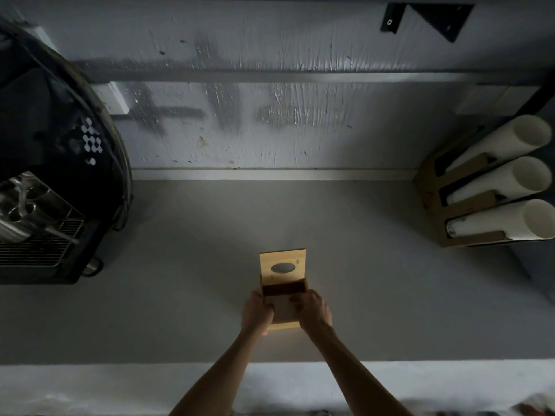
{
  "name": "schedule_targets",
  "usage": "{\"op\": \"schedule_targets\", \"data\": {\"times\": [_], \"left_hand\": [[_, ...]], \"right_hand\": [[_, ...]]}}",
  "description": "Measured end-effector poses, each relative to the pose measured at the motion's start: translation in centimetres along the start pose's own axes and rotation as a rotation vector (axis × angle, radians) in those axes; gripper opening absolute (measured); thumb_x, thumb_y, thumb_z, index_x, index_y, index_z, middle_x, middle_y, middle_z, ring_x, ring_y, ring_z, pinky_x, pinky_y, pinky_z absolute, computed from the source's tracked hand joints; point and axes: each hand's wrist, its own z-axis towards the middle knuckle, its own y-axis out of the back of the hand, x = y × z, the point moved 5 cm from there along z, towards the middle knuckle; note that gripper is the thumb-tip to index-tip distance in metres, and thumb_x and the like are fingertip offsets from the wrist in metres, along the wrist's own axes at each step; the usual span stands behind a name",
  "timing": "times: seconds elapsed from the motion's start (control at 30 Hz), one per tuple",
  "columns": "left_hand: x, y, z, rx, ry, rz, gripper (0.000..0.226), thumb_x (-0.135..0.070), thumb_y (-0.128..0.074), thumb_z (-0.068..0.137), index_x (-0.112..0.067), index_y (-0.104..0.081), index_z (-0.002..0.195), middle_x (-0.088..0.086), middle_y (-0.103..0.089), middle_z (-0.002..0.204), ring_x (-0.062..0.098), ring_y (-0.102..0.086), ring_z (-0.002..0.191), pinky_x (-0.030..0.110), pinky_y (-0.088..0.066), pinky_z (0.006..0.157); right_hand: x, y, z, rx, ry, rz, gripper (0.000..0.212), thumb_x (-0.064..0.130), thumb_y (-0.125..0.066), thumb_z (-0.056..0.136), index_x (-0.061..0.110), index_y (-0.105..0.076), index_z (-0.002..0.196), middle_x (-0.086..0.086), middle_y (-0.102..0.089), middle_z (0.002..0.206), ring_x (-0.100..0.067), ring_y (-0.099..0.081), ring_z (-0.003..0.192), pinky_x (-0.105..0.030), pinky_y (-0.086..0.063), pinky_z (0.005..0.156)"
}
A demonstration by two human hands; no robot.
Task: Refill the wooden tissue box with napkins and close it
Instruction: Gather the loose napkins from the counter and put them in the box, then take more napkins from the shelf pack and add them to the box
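Note:
A small wooden tissue box (283,325) sits on the grey counter (180,295) in the middle of the view. Its lid (282,259), with an oval slot, is slid or tipped back toward the wall, leaving the top open. The inside looks dark; I cannot tell whether napkins are in it. My left hand (256,312) grips the box's left side and my right hand (312,309) grips its right side, fingers curled over the top edges. No loose napkins are in sight.
A black coffee machine (51,175) with a metal drip grille stands at the left. At the right, a wooden cup holder (468,211) carries three stacks of white cups. A scuffed grey wall runs behind; the counter's front edge (120,363) is near me.

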Motion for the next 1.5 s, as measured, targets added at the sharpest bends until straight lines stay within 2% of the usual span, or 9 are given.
{"op": "schedule_targets", "data": {"times": [0.23,0.4,0.47,0.53,0.6,0.73,1.1,1.27,1.5], "left_hand": [[-0.1,-0.1,-0.3,-0.039,-0.003,0.028,0.022,-0.014,-0.051,0.087,-0.010,-0.055,0.109,0.010,-0.064,0.104,0.034,-0.064,0.096,0.047,-0.059,0.078],[0.7,-1.2,-0.4,0.059,-0.063,-0.223,0.042,-0.046,-0.032,0.099,-0.016,-0.060,0.109,0.005,-0.064,0.107,0.026,-0.061,0.101,0.037,-0.050,0.088],[4.5,-3.5,3.5,0.129,-0.053,-0.462,0.064,-0.078,-0.030,0.083,-0.029,-0.063,0.109,0.008,-0.067,0.115,0.027,-0.064,0.106,0.048,-0.051,0.093],[5.7,-4.1,4.3,0.197,-0.043,-0.617,0.073,-0.090,-0.028,0.072,-0.040,-0.062,0.113,0.009,-0.065,0.125,0.030,-0.061,0.116,0.058,-0.046,0.099],[1.1,-0.6,-2.4,0.221,0.036,-0.669,0.068,-0.078,-0.021,0.085,-0.033,-0.056,0.122,0.000,-0.054,0.136,0.025,-0.047,0.130,0.054,-0.033,0.111],[-2.8,2.1,-8.5,0.178,0.033,-0.695,0.053,-0.035,-0.006,0.104,-0.011,-0.022,0.148,0.014,-0.029,0.154,0.031,-0.025,0.144,0.044,-0.020,0.115],[1.7,1.7,-6.3,0.198,0.064,-0.873,0.052,-0.035,-0.019,0.104,-0.009,-0.021,0.149,0.007,-0.025,0.157,0.024,-0.017,0.147,0.036,-0.015,0.118],[6.5,5.3,-2.4,0.142,0.031,-0.727,0.026,-0.032,-0.038,0.101,-0.020,-0.061,0.105,-0.002,-0.062,0.110,0.013,-0.056,0.101,0.032,-0.039,0.095],[11.7,10.9,1.6,0.168,-0.011,-0.506,0.025,-0.013,-0.046,0.093,-0.017,-0.067,0.078,0.002,-0.061,0.074,0.016,-0.054,0.075,0.028,-0.038,0.069]], "right_hand": [[-0.1,-0.4,0.3,0.006,0.070,0.000,0.024,0.022,-0.047,0.096,0.016,-0.067,0.107,-0.006,-0.070,0.105,-0.018,-0.066,0.088,-0.024,-0.053,0.070],[0.2,0.8,-0.9,0.051,0.198,0.495,0.036,0.015,-0.037,0.100,0.031,-0.044,0.131,0.005,-0.059,0.113,-0.011,-0.060,0.101,-0.016,-0.051,0.078],[-0.1,1.0,-2.1,0.109,0.181,0.754,0.035,0.030,-0.031,0.102,0.032,-0.036,0.136,0.018,-0.046,0.128,0.005,-0.046,0.117,-0.013,-0.043,0.096],[-1.1,0.4,-2.5,0.180,0.095,0.928,0.068,0.069,-0.030,0.087,0.035,-0.021,0.145,0.015,-0.024,0.152,-0.006,-0.028,0.139,-0.040,-0.025,0.117],[-1.8,0.0,-2.7,0.288,-0.055,1.022,0.104,0.091,-0.025,0.065,0.032,-0.009,0.149,0.005,-0.009,0.159,-0.021,-0.013,0.146,-0.053,-0.011,0.118],[-2.6,-0.4,-3.0,0.395,-0.229,1.139,0.087,0.077,-0.008,0.082,0.022,-0.023,0.148,-0.004,-0.030,0.154,-0.026,-0.030,0.141,-0.043,-0.019,0.117],[-0.8,-1.9,-3.4,0.407,-0.170,1.121,0.079,0.071,-0.009,0.087,0.023,-0.027,0.147,-0.006,-0.038,0.151,-0.024,-0.039,0.136,-0.044,-0.028,0.115],[4.1,-4.2,-4.6,0.444,-0.150,1.093,0.074,0.063,-0.002,0.090,0.022,-0.020,0.149,-0.004,-0.027,0.156,-0.024,-0.029,0.141,-0.039,-0.025,0.112],[9.6,-7.4,-5.1,0.370,-0.173,1.054,0.066,0.051,0.001,0.096,0.017,-0.021,0.148,-0.008,-0.026,0.155,-0.029,-0.025,0.142,-0.042,-0.021,0.114]]}}
